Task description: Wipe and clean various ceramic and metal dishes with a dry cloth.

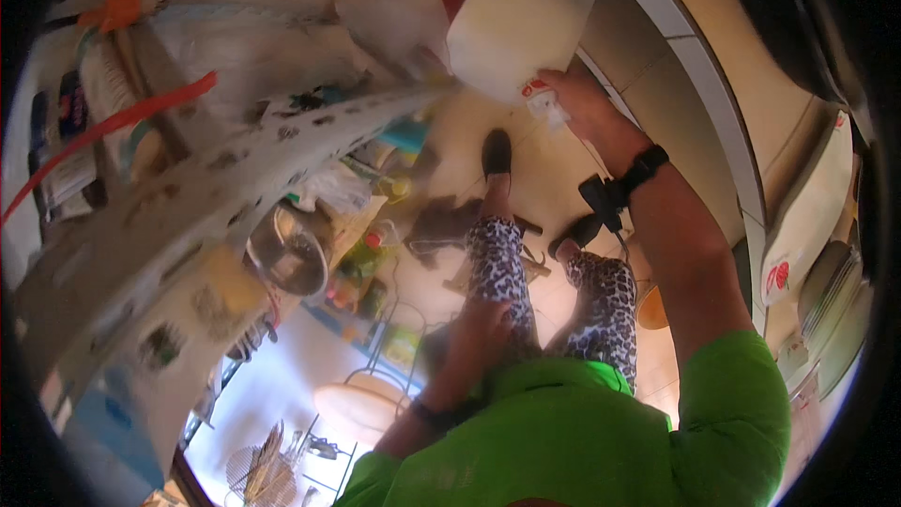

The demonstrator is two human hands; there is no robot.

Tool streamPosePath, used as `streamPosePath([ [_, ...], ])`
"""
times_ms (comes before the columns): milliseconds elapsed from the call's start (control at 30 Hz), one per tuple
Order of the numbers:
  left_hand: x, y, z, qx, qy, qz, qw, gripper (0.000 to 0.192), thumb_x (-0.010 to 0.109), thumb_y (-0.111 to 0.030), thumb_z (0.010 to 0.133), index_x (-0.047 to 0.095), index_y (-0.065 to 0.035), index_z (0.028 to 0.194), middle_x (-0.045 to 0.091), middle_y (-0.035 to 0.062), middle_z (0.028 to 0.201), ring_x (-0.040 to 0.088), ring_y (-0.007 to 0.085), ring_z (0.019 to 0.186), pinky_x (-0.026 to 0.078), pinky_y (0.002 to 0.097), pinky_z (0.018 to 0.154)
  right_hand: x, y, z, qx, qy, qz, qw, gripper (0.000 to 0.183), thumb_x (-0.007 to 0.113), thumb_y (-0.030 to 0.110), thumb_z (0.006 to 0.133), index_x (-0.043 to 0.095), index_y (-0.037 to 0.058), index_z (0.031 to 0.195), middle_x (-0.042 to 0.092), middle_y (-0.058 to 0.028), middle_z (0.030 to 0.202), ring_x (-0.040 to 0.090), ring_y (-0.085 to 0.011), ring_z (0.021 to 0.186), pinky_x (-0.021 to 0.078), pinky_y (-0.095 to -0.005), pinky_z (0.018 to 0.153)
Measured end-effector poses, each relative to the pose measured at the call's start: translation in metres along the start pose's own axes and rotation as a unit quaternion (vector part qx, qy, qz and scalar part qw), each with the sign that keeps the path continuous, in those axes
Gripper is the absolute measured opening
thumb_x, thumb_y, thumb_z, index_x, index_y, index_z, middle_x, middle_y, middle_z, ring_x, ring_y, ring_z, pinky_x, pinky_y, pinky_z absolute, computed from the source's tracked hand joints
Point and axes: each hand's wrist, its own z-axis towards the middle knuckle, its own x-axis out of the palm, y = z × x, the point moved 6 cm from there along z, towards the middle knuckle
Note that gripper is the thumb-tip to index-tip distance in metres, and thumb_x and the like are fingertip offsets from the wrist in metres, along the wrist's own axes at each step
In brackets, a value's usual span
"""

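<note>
My right hand (563,95) grips the near edge of a large white plate or tray (521,28) with red strawberry prints, raised at the top of the view. A small crumpled white piece, perhaps tissue, shows under the fingers of that hand. My left hand (482,331) is blurred and lies low, over or near my left thigh; its fingers are hard to make out, and no object shows in it. Left of the plate is a whitish plastic bag or wrapped thing (401,7).
A table with a patterned cover (211,176) runs along the left. Below its edge are a metal pot (288,246) and bags. A round-topped stool or stand (366,401) is behind at lower left. At right, a strawberry-print tray (809,211) stands beside stacked plates (830,303).
</note>
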Motion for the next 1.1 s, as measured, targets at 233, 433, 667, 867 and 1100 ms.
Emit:
streamPosePath([
  [233, -0.009, 0.000, 0.004, -0.046, 0.018, -0.032, 0.998, 0.031, 0.053, -0.019, 0.088, 0.060, -0.0037, 0.114, 0.063, 0.0211, 0.102, 0.059, 0.0369, 0.096, 0.046, 0.0456, 0.087, 0.018, 0.040, 0.066, -0.043, 0.043, -0.010, 0.998, 0.026, 0.058, 0.015, 0.090, 0.058, -0.0028, 0.110, 0.064, -0.0127, 0.096, 0.063, -0.0237, 0.083, 0.0514, -0.0381, 0.068],
  [433, -0.017, 0.015, 0.014, -0.106, 0.033, -0.046, 0.993, 0.026, 0.053, -0.017, 0.088, 0.060, -0.0014, 0.108, 0.063, 0.0233, 0.096, 0.062, 0.0341, 0.088, 0.049, 0.0436, 0.080, 0.007, 0.048, 0.118, -0.009, 0.029, 0.135, 0.990, 0.025, 0.061, 0.019, 0.090, 0.060, -0.0024, 0.103, 0.064, -0.0135, 0.094, 0.062, -0.0266, 0.077, 0.0518, -0.0411, 0.069],
  [667, -0.013, 0.011, 0.018, -0.114, -0.022, -0.118, 0.986, 0.026, 0.058, -0.011, 0.085, 0.061, -0.0042, 0.110, 0.064, 0.0225, 0.097, 0.063, 0.0370, 0.089, 0.051, 0.0427, 0.078, 0.013, 0.083, 0.148, -0.049, -0.118, -0.058, 0.990, 0.026, 0.071, 0.021, 0.080, 0.063, -0.0035, 0.085, 0.065, -0.0151, 0.083, 0.064, -0.0279, 0.068, 0.0527, -0.0413, 0.060],
  [867, -0.028, -0.001, 0.026, -0.083, 0.022, -0.071, 0.994, 0.025, 0.058, -0.013, 0.088, 0.060, -0.0022, 0.111, 0.064, 0.0213, 0.097, 0.064, 0.0349, 0.089, 0.052, 0.0411, 0.078, -0.002, 0.111, 0.167, -0.076, -0.209, -0.242, 0.945, 0.025, 0.071, 0.019, 0.079, 0.064, -0.0049, 0.081, 0.064, -0.0161, 0.078, 0.063, -0.0277, 0.064, 0.0507, -0.0404, 0.052],
  [1100, -0.018, 0.012, 0.027, -0.112, 0.048, -0.069, 0.990, 0.019, 0.057, -0.014, 0.090, 0.060, -0.0008, 0.104, 0.063, 0.0208, 0.097, 0.063, 0.0323, 0.084, 0.052, 0.0402, 0.075, 0.027, 0.139, 0.167, -0.195, -0.060, -0.042, 0.978, 0.021, 0.069, 0.011, 0.081, 0.064, -0.0066, 0.092, 0.066, -0.0159, 0.080, 0.065, -0.0249, 0.063, 0.0514, -0.0381, 0.052],
])
